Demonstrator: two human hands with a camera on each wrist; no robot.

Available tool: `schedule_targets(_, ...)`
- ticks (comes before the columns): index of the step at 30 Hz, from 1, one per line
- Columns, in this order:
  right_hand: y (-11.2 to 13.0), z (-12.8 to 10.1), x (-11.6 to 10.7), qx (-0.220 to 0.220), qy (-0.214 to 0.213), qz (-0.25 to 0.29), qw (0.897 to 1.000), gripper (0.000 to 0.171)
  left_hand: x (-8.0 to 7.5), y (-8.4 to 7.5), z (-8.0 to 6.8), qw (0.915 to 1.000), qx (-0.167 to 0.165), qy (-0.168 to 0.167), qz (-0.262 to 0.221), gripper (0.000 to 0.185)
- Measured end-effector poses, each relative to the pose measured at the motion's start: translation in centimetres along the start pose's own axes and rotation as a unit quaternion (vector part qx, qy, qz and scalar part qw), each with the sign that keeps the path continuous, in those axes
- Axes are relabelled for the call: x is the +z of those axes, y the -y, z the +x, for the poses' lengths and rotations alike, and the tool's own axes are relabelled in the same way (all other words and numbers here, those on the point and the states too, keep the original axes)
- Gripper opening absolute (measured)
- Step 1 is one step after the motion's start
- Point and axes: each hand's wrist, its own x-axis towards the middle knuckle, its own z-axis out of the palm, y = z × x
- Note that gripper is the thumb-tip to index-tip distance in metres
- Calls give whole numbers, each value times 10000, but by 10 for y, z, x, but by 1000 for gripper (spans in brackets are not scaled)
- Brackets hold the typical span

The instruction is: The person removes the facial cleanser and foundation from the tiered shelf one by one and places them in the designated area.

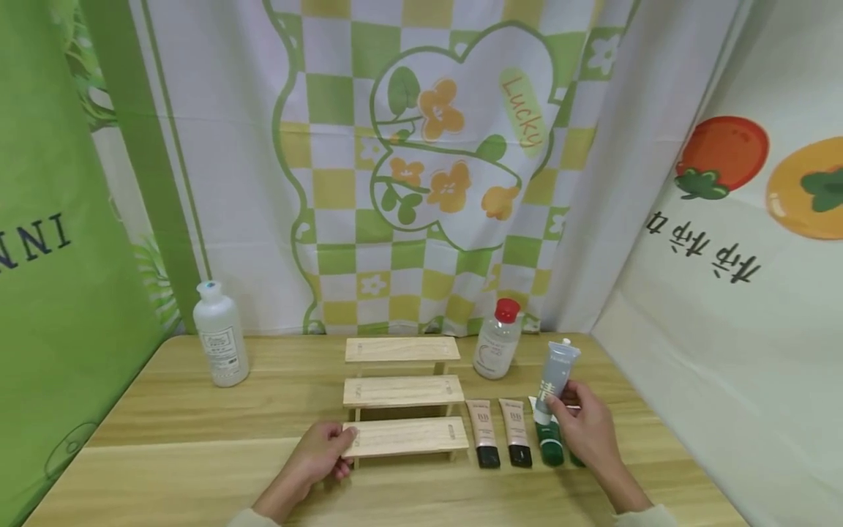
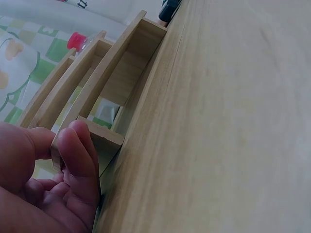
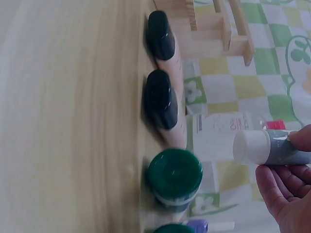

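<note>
Holding the grey tube (image 1: 556, 380) upright in my right hand (image 1: 589, 432), I keep its white cap on top and its body pinched between thumb and fingers, so the grip is closed round the lower half and the tube stands clear above the bench (image 1: 197, 454). My left hand (image 1: 323, 454) grips the left end of the lowest step of the wooden tiered rack (image 1: 402, 399), thumb on top and fingers curled under the edge; judging by that hold, it steadies the light rack so it does not slide on the smooth wood. The left wrist view shows the same pinch on the board's end (image 2: 92, 141), with the higher steps rising behind. Just right of the rack lie two beige BB tubes (image 1: 500, 432) with black caps pointing towards me, and beside them a green-capped tube (image 1: 549, 446), partly behind my right hand; a second green cap shows at the edge of the right wrist view. These lie flat in a row, close to the rack and within easy reach. A red-capped bottle (image 1: 498, 340) stands behind the tubes, and a frosted bottle (image 1: 220, 337) stands well apart at the back left.
</note>
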Motion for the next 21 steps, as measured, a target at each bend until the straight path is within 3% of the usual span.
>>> schedule_targets(12, -16, -8, -18, 562, -70, -170, 9983, 30, 0, 0, -3, 9999, -22, 59, -79, 30)
schedule_targets(21, -26, -8, -22, 543, -215, -216, 9981, 28, -1, -1, -2, 9999, -53, 78, -106, 32)
